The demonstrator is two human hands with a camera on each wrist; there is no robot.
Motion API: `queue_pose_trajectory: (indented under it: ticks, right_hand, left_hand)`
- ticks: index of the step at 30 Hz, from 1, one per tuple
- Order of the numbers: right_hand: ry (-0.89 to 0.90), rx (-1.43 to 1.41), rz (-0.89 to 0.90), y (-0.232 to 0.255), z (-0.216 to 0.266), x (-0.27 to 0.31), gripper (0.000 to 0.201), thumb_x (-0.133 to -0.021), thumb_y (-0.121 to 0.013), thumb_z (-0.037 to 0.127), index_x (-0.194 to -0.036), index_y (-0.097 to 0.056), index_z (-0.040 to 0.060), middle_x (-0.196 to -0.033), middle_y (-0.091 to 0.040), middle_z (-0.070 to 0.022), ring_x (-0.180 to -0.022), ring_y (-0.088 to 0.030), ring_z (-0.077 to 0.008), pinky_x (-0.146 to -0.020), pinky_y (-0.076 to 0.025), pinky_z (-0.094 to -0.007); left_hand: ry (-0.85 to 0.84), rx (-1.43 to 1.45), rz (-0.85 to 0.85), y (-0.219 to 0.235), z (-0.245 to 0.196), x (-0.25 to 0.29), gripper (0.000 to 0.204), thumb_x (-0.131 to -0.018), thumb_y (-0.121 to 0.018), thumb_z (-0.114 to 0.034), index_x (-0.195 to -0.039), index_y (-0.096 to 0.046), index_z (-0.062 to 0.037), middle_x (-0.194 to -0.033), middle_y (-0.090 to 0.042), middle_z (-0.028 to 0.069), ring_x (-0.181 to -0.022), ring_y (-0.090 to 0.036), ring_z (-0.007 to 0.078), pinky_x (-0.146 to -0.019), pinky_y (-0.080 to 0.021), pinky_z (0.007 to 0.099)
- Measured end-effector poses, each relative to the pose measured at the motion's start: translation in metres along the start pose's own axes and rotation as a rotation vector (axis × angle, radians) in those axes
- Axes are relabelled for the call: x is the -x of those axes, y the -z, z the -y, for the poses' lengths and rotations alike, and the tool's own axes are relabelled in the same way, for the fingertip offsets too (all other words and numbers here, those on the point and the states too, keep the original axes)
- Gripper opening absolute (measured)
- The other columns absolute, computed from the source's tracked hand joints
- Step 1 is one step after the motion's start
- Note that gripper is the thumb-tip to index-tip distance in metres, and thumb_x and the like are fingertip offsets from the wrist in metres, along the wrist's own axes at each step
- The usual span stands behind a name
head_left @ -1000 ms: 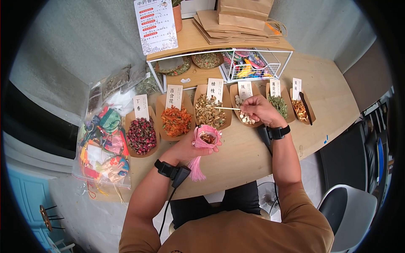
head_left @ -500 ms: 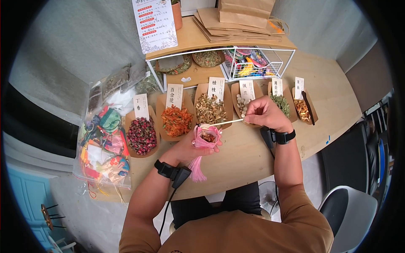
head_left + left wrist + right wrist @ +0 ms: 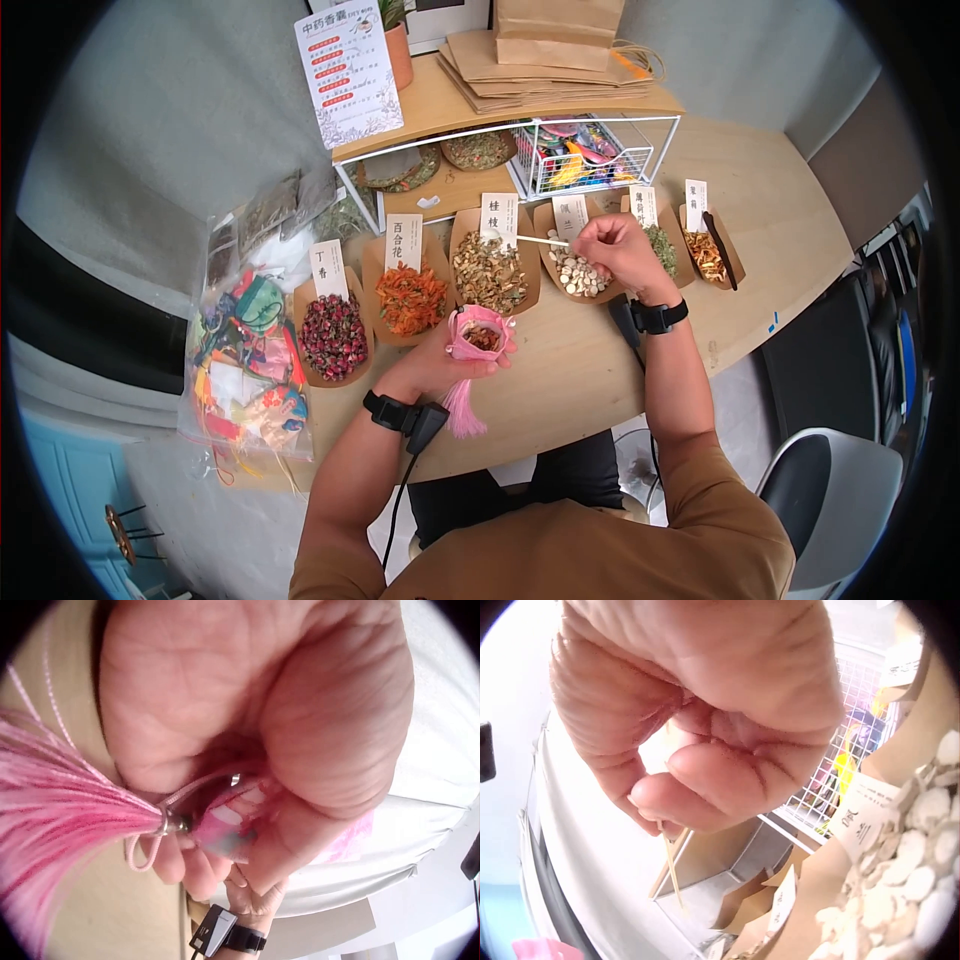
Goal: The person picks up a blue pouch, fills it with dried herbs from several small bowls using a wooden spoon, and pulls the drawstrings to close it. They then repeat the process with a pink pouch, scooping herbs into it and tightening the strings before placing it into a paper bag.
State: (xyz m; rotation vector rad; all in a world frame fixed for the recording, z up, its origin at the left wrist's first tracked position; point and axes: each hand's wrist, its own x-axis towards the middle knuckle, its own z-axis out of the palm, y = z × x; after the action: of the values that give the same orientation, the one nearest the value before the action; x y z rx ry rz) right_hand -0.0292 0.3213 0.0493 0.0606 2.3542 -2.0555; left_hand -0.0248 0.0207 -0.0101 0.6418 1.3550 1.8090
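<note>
A pink pouch (image 3: 478,335), its mouth open on brown dried bits, rests in the curled fingers of the left hand (image 3: 440,362); its pink tassel (image 3: 463,408) hangs below. In the left wrist view the tassel (image 3: 75,817) spreads out beside the palm (image 3: 255,697). The right hand (image 3: 628,252) pinches a thin pale stick (image 3: 540,240) between thumb and fingers, over the tray of white slices (image 3: 578,272). The stick points left toward the tray of yellowish-brown dried pieces (image 3: 488,272). Up close, the right hand (image 3: 705,727) holds the stick (image 3: 673,870); whether its far tip carries anything is unclear.
Trays of rosebuds (image 3: 335,338) and orange petals (image 3: 411,300) stand left; green leaves (image 3: 660,245) and brown pieces with a dark scoop (image 3: 722,250) stand right. A plastic bag of colourful pouches (image 3: 255,350) lies far left. Behind are a wooden shelf (image 3: 440,95) and wire basket (image 3: 590,165).
The stick first swung down to the pouch's mouth, then rose away from it with the right hand. The left hand still holds the pouch. The head view has shifted slightly.
</note>
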Motion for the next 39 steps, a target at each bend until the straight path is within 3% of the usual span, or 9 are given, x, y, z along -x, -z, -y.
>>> queue_pose_trajectory:
  ticks: [6, 12, 16, 20, 27, 32, 39]
  right_hand:
    - [-0.031, 0.074, 0.030, 0.004, -0.011, -0.006, 0.007, -0.079, -0.068, 0.004, -0.074, -0.067, 0.0001, -0.065, -0.062, 0.0006, -0.055, -0.052, -0.0031, -0.049, -0.041, -0.0203]
    - [-0.020, 0.096, 0.042, 0.005, -0.011, -0.006, 0.007, -0.077, -0.068, 0.006, -0.074, -0.068, -0.0008, -0.068, -0.065, -0.0007, -0.061, -0.056, -0.0056, -0.056, -0.045, -0.0219]
    - [-0.012, 0.067, 0.011, 0.010, -0.017, -0.011, 0.009, -0.077, -0.069, 0.008, -0.073, -0.068, -0.0006, -0.066, -0.065, -0.0013, -0.060, -0.056, -0.0064, -0.057, -0.046, -0.0234]
    - [0.163, 0.215, -0.096, 0.006, -0.016, -0.011, 0.011, -0.074, -0.069, 0.010, -0.069, -0.068, 0.0002, -0.063, -0.064, -0.0013, -0.057, -0.056, -0.0082, -0.057, -0.047, -0.0261]
    - [0.063, 0.369, -0.116, -0.010, 0.000, 0.023, 0.007, -0.069, -0.068, 0.007, -0.069, -0.070, 0.0003, -0.064, -0.068, -0.0079, -0.059, -0.060, -0.0114, -0.062, -0.050, -0.0282]
    - [-0.082, 0.151, -0.127, -0.031, -0.034, 0.024, 0.012, -0.073, -0.064, 0.007, -0.063, -0.067, 0.0035, -0.055, -0.060, -0.0025, -0.046, -0.054, -0.0081, -0.041, -0.042, -0.0248]
    - [-0.083, -0.066, -0.227, -0.057, -0.036, 0.033, 0.012, -0.080, -0.060, 0.004, -0.071, -0.065, 0.0000, -0.061, -0.062, -0.0038, -0.046, -0.056, -0.0088, -0.041, -0.044, -0.0228]
  left_hand:
    - [0.003, -0.054, 0.109, 0.009, -0.007, 0.010, 0.039, -0.077, -0.073, 0.002, -0.114, -0.059, -0.0009, -0.108, -0.065, 0.0083, -0.091, -0.064, 0.0139, -0.084, -0.052, 0.0306]
    - [0.035, -0.050, 0.081, 0.009, -0.016, 0.030, 0.041, -0.071, -0.079, -0.005, -0.109, -0.063, -0.0004, -0.101, -0.066, 0.0066, -0.088, -0.063, 0.0142, -0.079, -0.052, 0.0287]
    - [-0.025, -0.003, 0.029, 0.002, -0.014, 0.035, 0.044, -0.070, -0.080, -0.008, -0.110, -0.062, -0.0013, -0.102, -0.065, 0.0068, -0.089, -0.063, 0.0150, -0.078, -0.052, 0.0288]
    - [-0.045, 0.078, -0.067, 0.002, 0.001, 0.044, 0.048, -0.072, -0.077, -0.004, -0.117, -0.058, -0.0016, -0.108, -0.064, 0.0071, -0.090, -0.064, 0.0170, -0.079, -0.052, 0.0305]
    - [-0.095, 0.145, -0.260, -0.007, 0.017, 0.051, 0.049, -0.080, -0.069, 0.002, -0.125, -0.052, -0.0011, -0.112, -0.062, 0.0092, -0.099, -0.063, 0.0214, -0.082, -0.052, 0.0332]
    - [-0.148, 0.075, -0.362, -0.018, 0.028, 0.037, 0.046, -0.079, -0.064, 0.011, -0.122, -0.052, 0.0004, -0.112, -0.061, 0.0084, -0.102, -0.062, 0.0206, -0.086, -0.052, 0.0336]
    - [-0.209, 0.047, -0.424, -0.033, 0.023, 0.021, 0.045, -0.077, -0.065, 0.013, -0.118, -0.053, 0.0013, -0.111, -0.061, 0.0079, -0.102, -0.062, 0.0188, -0.088, -0.052, 0.0322]
